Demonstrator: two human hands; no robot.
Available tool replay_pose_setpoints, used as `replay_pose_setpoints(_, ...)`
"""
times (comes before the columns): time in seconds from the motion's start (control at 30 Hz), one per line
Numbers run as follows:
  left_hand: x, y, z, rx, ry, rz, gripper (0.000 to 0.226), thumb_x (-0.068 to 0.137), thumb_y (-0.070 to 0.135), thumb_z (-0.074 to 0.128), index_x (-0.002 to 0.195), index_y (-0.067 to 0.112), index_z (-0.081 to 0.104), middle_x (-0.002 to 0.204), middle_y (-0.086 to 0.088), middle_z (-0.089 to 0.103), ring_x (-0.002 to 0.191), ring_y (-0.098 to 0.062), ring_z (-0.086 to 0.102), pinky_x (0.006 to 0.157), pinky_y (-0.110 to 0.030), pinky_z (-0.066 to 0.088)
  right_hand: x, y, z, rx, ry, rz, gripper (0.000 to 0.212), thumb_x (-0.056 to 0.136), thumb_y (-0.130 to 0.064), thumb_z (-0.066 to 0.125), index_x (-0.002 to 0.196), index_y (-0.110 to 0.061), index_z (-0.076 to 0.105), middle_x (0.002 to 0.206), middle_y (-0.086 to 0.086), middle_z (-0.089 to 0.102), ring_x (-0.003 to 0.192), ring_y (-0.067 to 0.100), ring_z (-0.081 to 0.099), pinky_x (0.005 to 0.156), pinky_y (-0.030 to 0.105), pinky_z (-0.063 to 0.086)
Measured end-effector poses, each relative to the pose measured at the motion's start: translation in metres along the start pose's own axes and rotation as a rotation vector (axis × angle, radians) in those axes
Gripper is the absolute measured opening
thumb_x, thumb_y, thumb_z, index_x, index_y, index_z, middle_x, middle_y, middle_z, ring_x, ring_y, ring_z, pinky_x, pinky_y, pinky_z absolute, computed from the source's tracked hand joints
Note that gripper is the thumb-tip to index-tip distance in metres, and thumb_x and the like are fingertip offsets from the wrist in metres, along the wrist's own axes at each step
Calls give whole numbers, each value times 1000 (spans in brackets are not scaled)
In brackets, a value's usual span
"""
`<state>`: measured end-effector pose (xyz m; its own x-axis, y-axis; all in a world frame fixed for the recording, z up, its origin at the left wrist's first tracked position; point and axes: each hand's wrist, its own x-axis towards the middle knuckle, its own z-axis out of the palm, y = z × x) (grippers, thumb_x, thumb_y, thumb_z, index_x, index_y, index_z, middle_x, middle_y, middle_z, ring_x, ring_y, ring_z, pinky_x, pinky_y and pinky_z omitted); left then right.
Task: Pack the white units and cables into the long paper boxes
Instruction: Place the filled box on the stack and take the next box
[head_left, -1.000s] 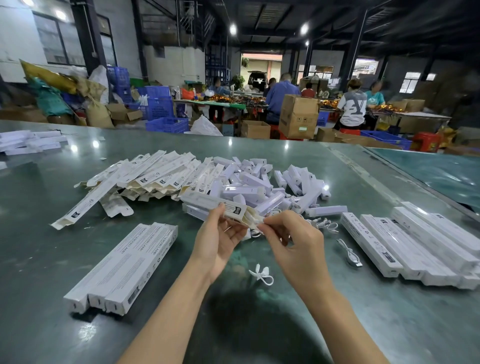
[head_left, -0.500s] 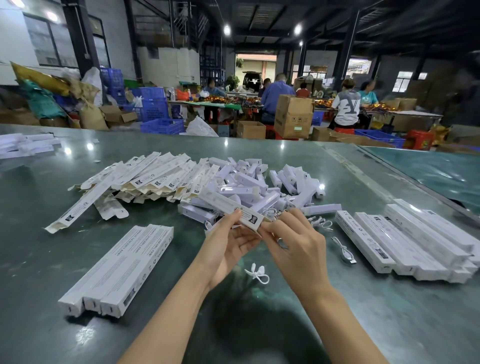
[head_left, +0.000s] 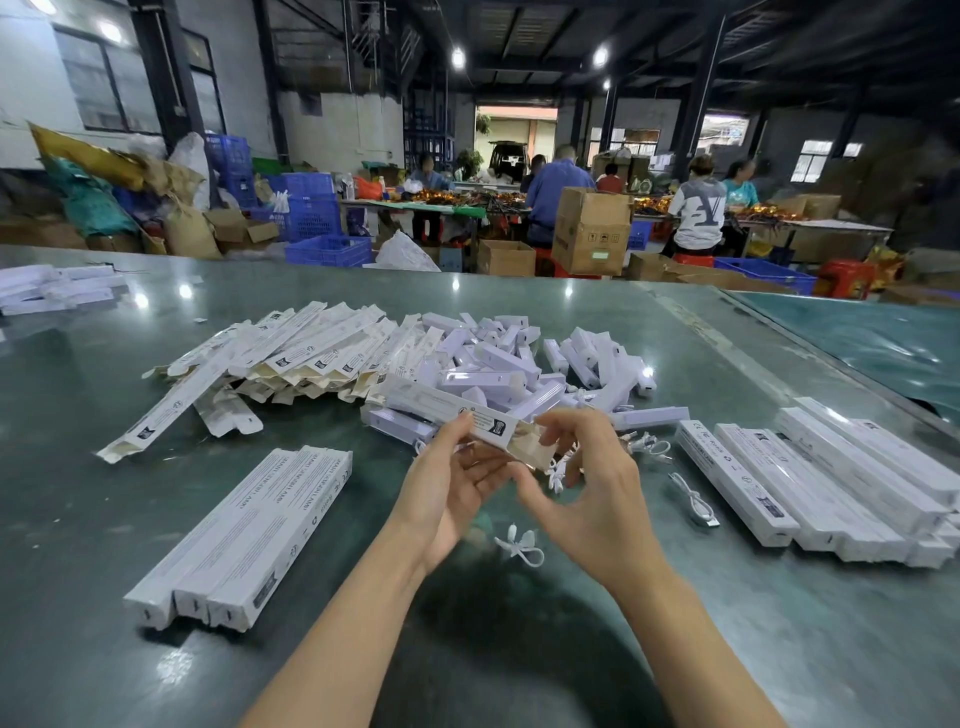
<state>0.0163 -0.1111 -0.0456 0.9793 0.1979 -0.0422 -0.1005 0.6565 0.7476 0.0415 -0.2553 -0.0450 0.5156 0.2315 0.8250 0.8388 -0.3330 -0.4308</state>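
My left hand (head_left: 457, 488) grips a long white paper box (head_left: 447, 408) near its open end, above the green table (head_left: 519, 649). My right hand (head_left: 592, 499) is at that open end with curled fingers, and a small white cable (head_left: 555, 475) hangs between its thumb and fingers. Behind the hands lies a heap of white units (head_left: 498, 364). A pile of flat empty boxes (head_left: 311, 353) lies to its left. One bundled cable (head_left: 522, 548) rests on the table under my hands, another cable (head_left: 696, 499) to the right.
Three filled boxes (head_left: 249, 535) lie side by side at the near left. A row of filled boxes (head_left: 841, 478) lies at the right. More white boxes (head_left: 52, 288) sit at the far left. People work at tables with cartons and blue crates behind.
The box end has come open, showing its brown inside. My right hand's fingers have drawn back from it and now curl at the opening with a cable.
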Motion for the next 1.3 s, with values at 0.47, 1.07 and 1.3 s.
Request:
replay_pose_setpoints(0.47, 0, -6, 0, -19, -88, -21, 26, 94, 26, 55, 100, 2, 64, 87, -19, 71, 81, -26, 69, 79, -32, 60, 1, 9, 3, 21, 97, 12, 14, 78, -7, 74, 82, -10, 61, 80, -9, 55, 70, 4, 49, 65, 19, 43)
replay_pose_setpoints(1.07, 0, -9, -1, 64, -85, 82, 11, 99, 17, 50, 100, 8, 57, 81, -11, 73, 73, -20, 72, 66, -25, 58, 3, 0, 1, 133, -84, 98, 15, 76, 1, 64, 79, -12, 56, 79, 0, 52, 71, 11, 51, 65, 16, 42)
replay_pose_setpoints(1.3, 0, -3, 0, 46, -71, 119, 42, 96, 22, 52, 130, -3, 48, 108, -24, 68, 96, -30, 68, 87, -34, 58, 3, -11, 5, 529, 9, 404, 16, 88, -9, 64, 99, -21, 63, 97, 12, 64, 85, 29, 63, 74, 45, 55)
